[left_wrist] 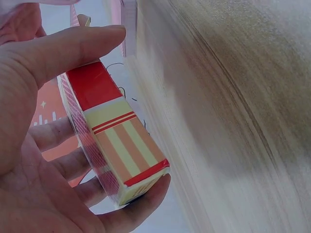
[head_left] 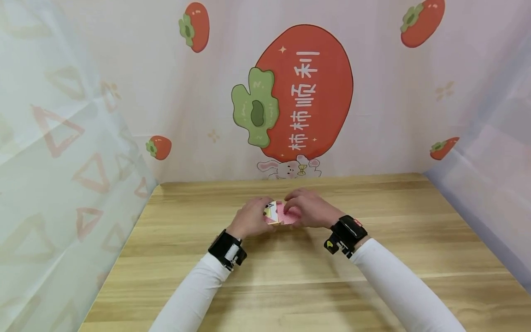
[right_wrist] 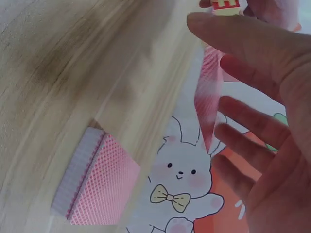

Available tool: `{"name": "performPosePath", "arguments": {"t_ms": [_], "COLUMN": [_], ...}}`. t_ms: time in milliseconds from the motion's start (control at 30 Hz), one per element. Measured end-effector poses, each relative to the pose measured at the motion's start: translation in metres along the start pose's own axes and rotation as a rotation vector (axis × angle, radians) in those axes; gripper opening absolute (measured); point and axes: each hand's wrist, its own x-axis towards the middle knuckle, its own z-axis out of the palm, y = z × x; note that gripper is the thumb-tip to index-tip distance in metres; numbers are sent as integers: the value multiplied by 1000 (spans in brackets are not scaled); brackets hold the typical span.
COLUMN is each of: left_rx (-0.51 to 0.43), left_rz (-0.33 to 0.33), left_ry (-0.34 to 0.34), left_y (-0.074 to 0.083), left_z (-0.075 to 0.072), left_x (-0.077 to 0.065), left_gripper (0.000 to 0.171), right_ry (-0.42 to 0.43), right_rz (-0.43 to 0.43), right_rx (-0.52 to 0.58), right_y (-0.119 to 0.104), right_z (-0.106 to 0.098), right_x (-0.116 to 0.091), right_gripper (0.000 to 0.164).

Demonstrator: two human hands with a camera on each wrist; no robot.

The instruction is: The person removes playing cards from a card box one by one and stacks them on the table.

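Observation:
My left hand (head_left: pixel 251 216) grips a card box (left_wrist: pixel 114 121), with the thumb on one end and fingers around the other. Red, cream and orange stripes mark the box's narrow side. In the head view, its broad face (head_left: pixel 271 212) shows a letter A. Close to the box's right end, my right hand (head_left: pixel 311 208) holds a pink-patterned playing card (right_wrist: pixel 208 99) between thumb and fingers. Below that hand, a stack of pink-backed cards (right_wrist: pixel 104 179) lies on the table, as the right wrist view shows; from the head it is largely hidden.
The wooden table (head_left: pixel 265 295) runs back to a curtain (head_left: pixel 365 152) printed with persimmons and a rabbit. Pale sheets (head_left: pixel 62 184) hang along both sides. Each wrist carries a black camera mount (head_left: pixel 347 234).

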Motion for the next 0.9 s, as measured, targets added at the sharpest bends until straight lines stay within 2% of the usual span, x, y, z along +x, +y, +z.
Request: {"name": "performPosePath", "arguments": {"t_ms": [300, 500, 633, 767, 900], "left_rx": [11, 3, 8, 12, 14], "left_rz": [-3, -20, -38, -46, -46], "left_ry": [-9, 9, 32, 48, 51], "left_y": [1, 0, -2, -3, -4], "left_z": [-3, -5, -6, -6, -6], "left_x": [0, -2, -2, -2, -2], "left_gripper": [76, 80, 81, 77, 76], "right_ry": [-23, -68, -43, 24, 99], "right_rz": [0, 59, 94, 177, 316], "right_rx": [2, 43, 48, 10, -19], "right_y": [2, 11, 18, 24, 25], "right_z": [0, -11, -21, -23, -20], "right_x": [-1, -9, -14, -16, -15], "right_gripper": [33, 36, 36, 34, 34]}}
